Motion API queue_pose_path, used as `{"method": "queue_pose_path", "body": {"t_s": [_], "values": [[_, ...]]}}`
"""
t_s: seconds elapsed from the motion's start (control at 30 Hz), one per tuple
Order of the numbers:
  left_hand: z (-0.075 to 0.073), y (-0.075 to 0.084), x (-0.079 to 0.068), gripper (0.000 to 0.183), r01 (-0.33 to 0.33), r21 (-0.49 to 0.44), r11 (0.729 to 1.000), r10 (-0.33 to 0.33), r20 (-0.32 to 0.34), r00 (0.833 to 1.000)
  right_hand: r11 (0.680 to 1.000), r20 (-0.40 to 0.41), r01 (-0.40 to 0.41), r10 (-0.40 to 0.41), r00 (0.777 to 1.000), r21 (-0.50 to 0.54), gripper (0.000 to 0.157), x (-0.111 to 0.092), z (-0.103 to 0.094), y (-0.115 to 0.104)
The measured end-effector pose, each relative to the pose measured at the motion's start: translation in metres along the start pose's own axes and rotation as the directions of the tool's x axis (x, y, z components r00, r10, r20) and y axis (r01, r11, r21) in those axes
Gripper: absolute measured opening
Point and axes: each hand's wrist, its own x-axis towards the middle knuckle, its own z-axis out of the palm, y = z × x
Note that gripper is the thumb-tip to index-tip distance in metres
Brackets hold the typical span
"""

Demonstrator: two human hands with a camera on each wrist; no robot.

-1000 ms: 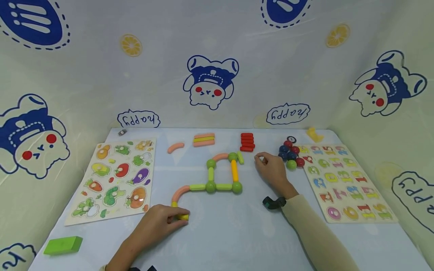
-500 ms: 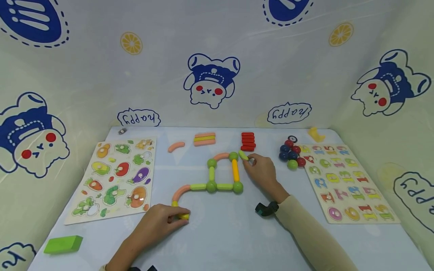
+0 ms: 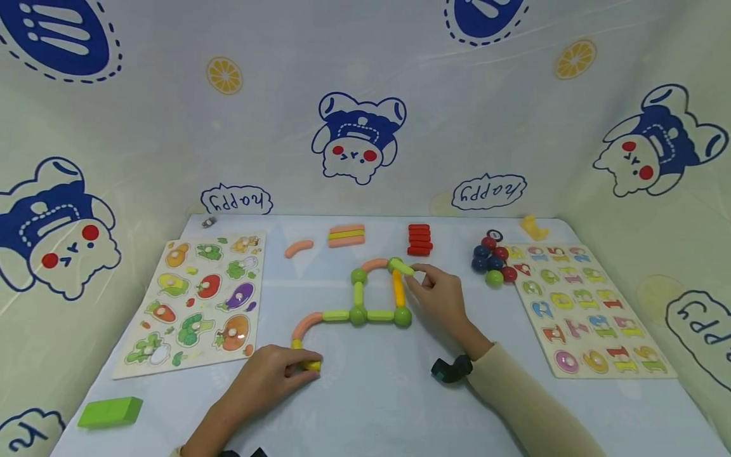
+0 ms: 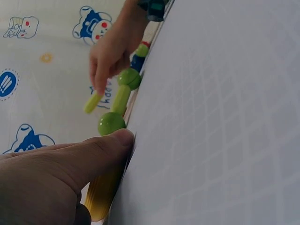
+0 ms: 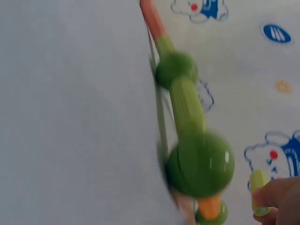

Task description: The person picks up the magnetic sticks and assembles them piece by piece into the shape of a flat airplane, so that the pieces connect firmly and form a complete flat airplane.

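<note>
My left hand (image 3: 274,377) grips a yellow stick (image 3: 312,366) at the near left end of a toy stick-and-ball chain lying on the table. A curved pink stick (image 3: 306,322) leads from there to light green sticks and green balls (image 3: 358,315). These form a square with an orange-yellow stick (image 3: 399,289) on its right side and a curved pink stick (image 3: 374,263) at the back. My right hand (image 3: 442,298) pinches a loose light green stick (image 5: 259,187) by one end, raised beside the square's back right ball. In the head view it overlaps that ball; contact is unclear.
Behind the chain lie red sticks (image 3: 419,240), pink and yellow sticks (image 3: 346,235) and a curved pink stick (image 3: 299,248). Coloured balls (image 3: 489,261) cluster at right. Sticker-like picture boards (image 3: 194,298) (image 3: 588,311) flank the work. A green block (image 3: 110,412) sits front left.
My right hand has moved left, taken hold of the light green stick beside the back right ball and lifted it toward the square. The left hand has kept its place and grip.
</note>
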Motion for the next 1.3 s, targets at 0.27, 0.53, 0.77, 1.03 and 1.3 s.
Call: {"method": "queue_pose_path", "body": {"t_s": [0.27, 0.53, 0.77, 1.03, 1.3], "values": [[0.000, 0.001, 0.001, 0.020, -0.003, 0.008, 1.000, 0.003, 0.005, 1.000, 0.942, 0.049, 0.298, -0.308, 0.950, 0.156, 0.021, -0.044, 0.019, -0.037], [0.002, -0.001, 0.000, 0.019, -0.013, 0.009, 1.000, 0.013, 0.003, 1.000, 0.904, 0.267, 0.378, -0.421, 0.867, 0.199, 0.018, -0.086, 0.046, -0.053], [0.002, -0.002, -0.001, 0.020, -0.011, -0.006, 1.000, 0.011, -0.015, 1.000, 0.861, 0.298, 0.481, -0.509, 0.808, 0.166, 0.017, -0.098, 0.054, -0.059], [0.001, -0.002, -0.001, 0.021, -0.006, -0.001, 1.000, 0.006, -0.023, 1.000, 0.824, 0.311, 0.558, -0.559, 0.769, 0.101, 0.016, -0.099, 0.053, -0.060], [0.001, 0.000, 0.000, 0.020, -0.024, -0.002, 1.000, 0.024, -0.021, 0.999, 0.812, 0.346, 0.579, -0.566, 0.749, 0.073, 0.018, -0.099, 0.052, -0.057]]}}
